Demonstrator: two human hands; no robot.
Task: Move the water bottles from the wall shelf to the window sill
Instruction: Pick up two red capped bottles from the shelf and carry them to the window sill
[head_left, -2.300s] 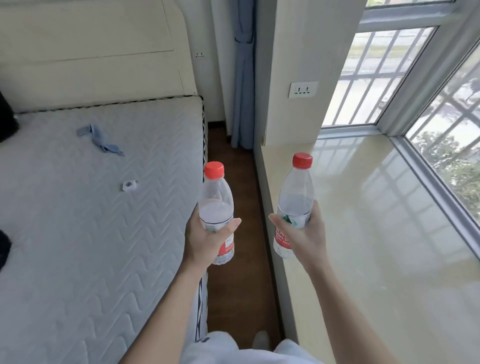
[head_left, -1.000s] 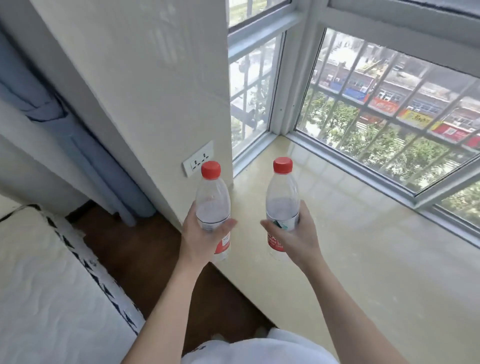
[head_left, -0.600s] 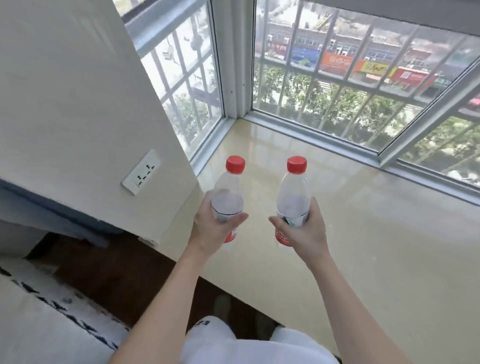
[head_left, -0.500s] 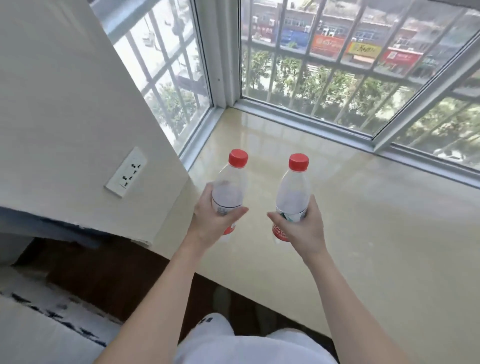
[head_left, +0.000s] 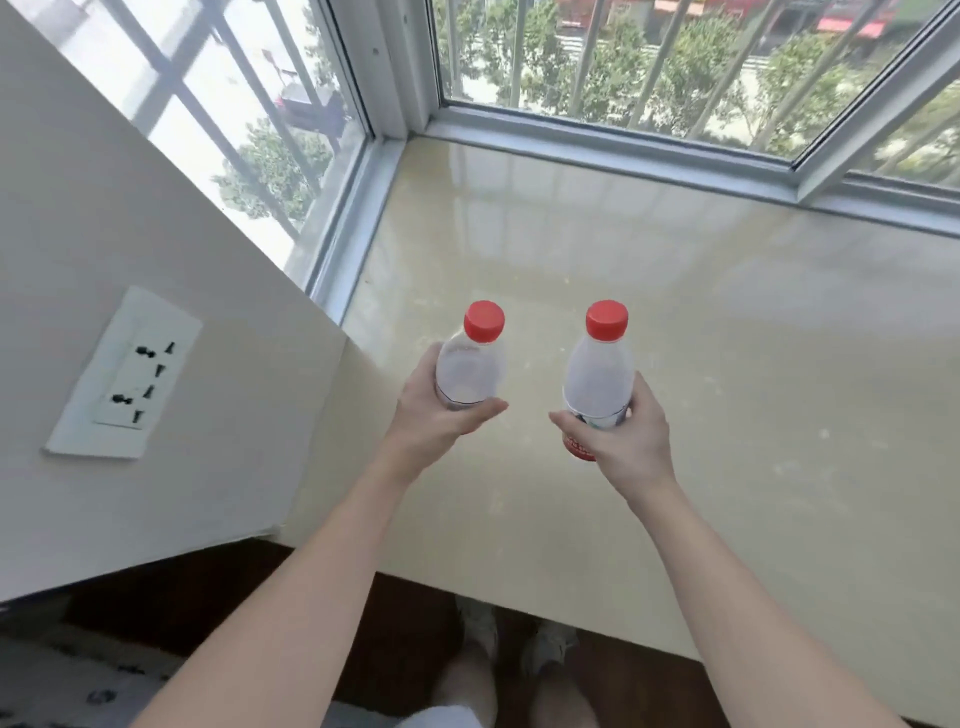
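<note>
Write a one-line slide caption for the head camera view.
Left hand and right hand each hold a red-capped water bottle upright above the glossy window sill.

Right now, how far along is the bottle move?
Done: both bottles are off the shelf. In hand: the left hand grips the left bottle and the right hand grips the right bottle, both upright over the window sill. Left: setting both down; neither visibly rests on it yet.
</note>
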